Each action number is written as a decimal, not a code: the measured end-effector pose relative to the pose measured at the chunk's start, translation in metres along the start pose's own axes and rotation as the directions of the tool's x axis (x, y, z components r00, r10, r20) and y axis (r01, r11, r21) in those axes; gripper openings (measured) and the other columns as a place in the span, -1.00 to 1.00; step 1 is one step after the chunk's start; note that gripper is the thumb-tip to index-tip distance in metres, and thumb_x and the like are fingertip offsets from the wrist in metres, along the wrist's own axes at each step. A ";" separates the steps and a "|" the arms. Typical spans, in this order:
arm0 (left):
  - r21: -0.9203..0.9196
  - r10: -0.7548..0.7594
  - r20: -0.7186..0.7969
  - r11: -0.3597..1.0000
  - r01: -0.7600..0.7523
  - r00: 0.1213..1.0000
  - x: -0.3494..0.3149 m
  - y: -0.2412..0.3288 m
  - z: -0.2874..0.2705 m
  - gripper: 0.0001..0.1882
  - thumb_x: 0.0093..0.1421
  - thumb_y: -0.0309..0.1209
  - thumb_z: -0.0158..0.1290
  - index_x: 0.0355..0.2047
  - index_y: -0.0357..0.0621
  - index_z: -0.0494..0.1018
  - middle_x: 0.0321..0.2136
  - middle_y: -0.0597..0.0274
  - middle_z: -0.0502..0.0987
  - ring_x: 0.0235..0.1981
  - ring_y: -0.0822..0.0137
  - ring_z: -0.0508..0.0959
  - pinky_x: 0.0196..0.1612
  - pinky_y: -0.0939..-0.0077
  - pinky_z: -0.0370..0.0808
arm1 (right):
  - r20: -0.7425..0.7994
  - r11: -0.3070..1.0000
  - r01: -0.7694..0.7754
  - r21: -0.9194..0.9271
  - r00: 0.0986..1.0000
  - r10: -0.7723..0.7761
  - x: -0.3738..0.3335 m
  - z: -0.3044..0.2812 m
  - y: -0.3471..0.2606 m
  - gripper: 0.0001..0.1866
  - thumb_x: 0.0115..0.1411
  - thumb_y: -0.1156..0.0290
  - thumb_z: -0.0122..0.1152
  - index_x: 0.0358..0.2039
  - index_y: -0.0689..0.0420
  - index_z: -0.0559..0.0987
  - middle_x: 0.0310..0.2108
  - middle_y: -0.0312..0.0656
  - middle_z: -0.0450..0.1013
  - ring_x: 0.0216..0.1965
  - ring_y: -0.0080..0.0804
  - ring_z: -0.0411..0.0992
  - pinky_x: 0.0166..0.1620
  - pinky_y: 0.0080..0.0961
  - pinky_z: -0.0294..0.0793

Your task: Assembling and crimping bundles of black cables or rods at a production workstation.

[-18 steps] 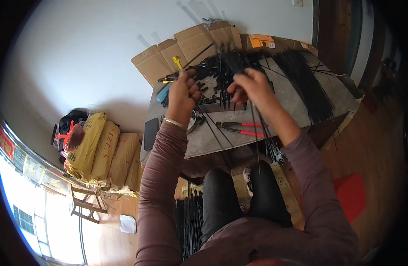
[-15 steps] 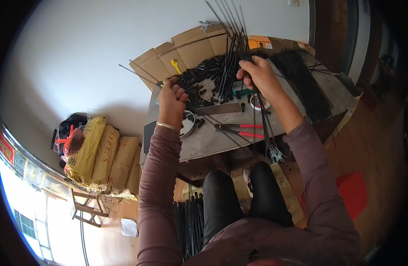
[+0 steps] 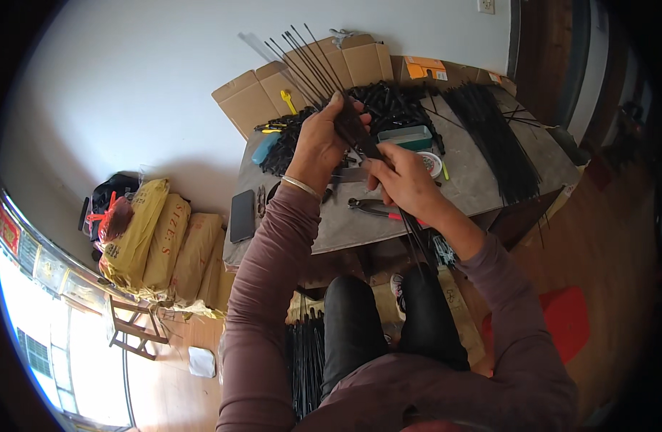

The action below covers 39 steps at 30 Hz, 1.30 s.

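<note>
A: Behind the grey table (image 3: pixel 468 183), saw upright cardboard (image 3: pixel 243 102) from the head view. Why?

B: Probably to stop heaped black pieces (image 3: pixel 396 104) spilling toward the wall (image 3: pixel 151 93).

A: And between the hands?

B: Gripped a bundle of thin black rods (image 3: pixel 355 134) over the table, with left hand (image 3: pixel 321 138) wrapped high and right hand (image 3: pixel 410 181) closed lower down. Perhaps held twice to keep loose lengths together.

A: Noticed red-handled pliers (image 3: pixel 360 204) too?

B: Yes, partly covered near the right hand, possibly kept within reach. Also saw more black rods (image 3: pixel 493 140) laid side by side, likely against tangling.
</note>
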State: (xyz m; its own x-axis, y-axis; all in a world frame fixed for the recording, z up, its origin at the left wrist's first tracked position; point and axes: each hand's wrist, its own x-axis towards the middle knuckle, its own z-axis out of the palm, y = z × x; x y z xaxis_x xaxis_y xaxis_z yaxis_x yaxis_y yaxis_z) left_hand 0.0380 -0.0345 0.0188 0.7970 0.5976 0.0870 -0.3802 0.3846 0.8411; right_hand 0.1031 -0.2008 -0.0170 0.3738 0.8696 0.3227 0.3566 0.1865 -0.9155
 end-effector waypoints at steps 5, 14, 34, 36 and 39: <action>0.045 0.046 -0.061 0.998 -0.044 0.997 0.002 -0.013 0.009 -0.75 0.34 -0.32 -0.07 -0.13 -0.26 0.39 -0.28 0.13 0.53 -0.26 0.15 0.55 -0.15 0.20 0.54 | -0.241 0.943 0.280 -0.181 0.917 -0.318 -0.002 -0.008 0.030 -0.77 0.27 0.37 0.10 -0.26 0.31 0.52 -0.58 -0.22 0.47 -0.63 -0.59 0.40 -0.55 -0.62 0.33; -0.085 0.102 -0.132 0.990 -0.114 0.986 0.002 -0.027 0.016 -0.81 0.29 -0.32 0.03 -0.22 -0.19 0.42 -0.42 0.20 0.51 -0.45 0.23 0.56 -0.41 0.30 0.54 | -0.314 0.835 0.283 -0.472 0.831 -0.459 -0.001 -0.011 0.030 -0.81 0.23 0.40 0.14 -0.34 0.29 0.56 -0.55 -0.23 0.47 -0.55 -0.63 0.39 -0.47 -0.58 0.37; 0.373 -0.074 -0.005 0.925 0.071 0.997 -0.003 -0.013 0.019 -0.78 0.26 -0.32 0.07 -0.45 -0.14 0.33 -0.65 0.46 0.21 -0.74 0.58 0.12 -0.70 0.62 0.06 | -0.757 0.915 0.003 -0.402 0.562 -0.335 0.079 -0.228 0.041 -0.74 0.20 0.27 0.16 -0.26 0.22 0.54 -0.57 -0.33 0.37 -0.63 -0.58 0.31 -0.58 -0.62 0.24; 0.553 -0.088 0.004 0.830 0.071 0.996 -0.005 -0.009 0.022 -0.77 0.24 -0.32 0.09 -0.49 -0.13 0.35 -0.67 0.47 0.22 -0.76 0.62 0.12 -0.73 0.65 0.03 | -0.663 0.796 -0.063 -0.602 0.595 -0.454 0.088 -0.255 0.087 -0.73 0.17 0.26 0.17 -0.25 0.20 0.54 -0.53 -0.23 0.43 -0.57 -0.41 0.39 -0.50 -0.51 0.32; 0.725 -0.028 0.048 0.689 -0.015 0.998 -0.014 -0.004 0.028 -0.72 0.23 -0.28 0.12 -0.54 -0.10 0.35 -0.70 0.49 0.22 -0.80 0.63 0.11 -0.77 0.66 0.00 | -0.621 0.708 -0.277 -0.649 0.731 -0.283 0.088 -0.250 0.132 -0.72 0.13 0.26 0.18 -0.20 0.14 0.54 -0.37 -0.01 0.52 -0.31 -0.03 0.50 -0.24 -0.18 0.43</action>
State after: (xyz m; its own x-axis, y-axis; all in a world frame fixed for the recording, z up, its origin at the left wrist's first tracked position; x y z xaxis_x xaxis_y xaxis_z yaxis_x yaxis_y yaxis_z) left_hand 0.0415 -0.0644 0.0295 0.8288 0.5524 0.0889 0.0661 -0.2544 0.9648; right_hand 0.3971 -0.2141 -0.0495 0.7038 0.2994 0.6442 0.7050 -0.4057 -0.5817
